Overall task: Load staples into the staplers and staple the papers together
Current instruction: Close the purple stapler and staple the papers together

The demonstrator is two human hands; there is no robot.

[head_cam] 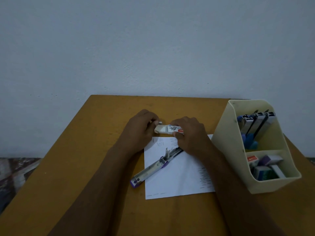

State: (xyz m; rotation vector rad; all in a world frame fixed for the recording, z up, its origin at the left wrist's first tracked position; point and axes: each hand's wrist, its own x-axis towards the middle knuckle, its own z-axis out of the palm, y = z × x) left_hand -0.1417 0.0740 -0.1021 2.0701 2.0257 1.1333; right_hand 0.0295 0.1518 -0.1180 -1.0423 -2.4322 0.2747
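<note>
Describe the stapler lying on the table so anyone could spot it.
Start at the yellow-brown table, then the white paper near its middle. The stapler lies diagonally across the paper's left edge. Unlike the staplers standing in the cream holder, it is opened flat, with purple trim.

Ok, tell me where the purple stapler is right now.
The purple stapler lies opened flat at the head view's centre, diagonally across the left edge of the white paper, just below the right hand and left of the cream organizer.
</note>
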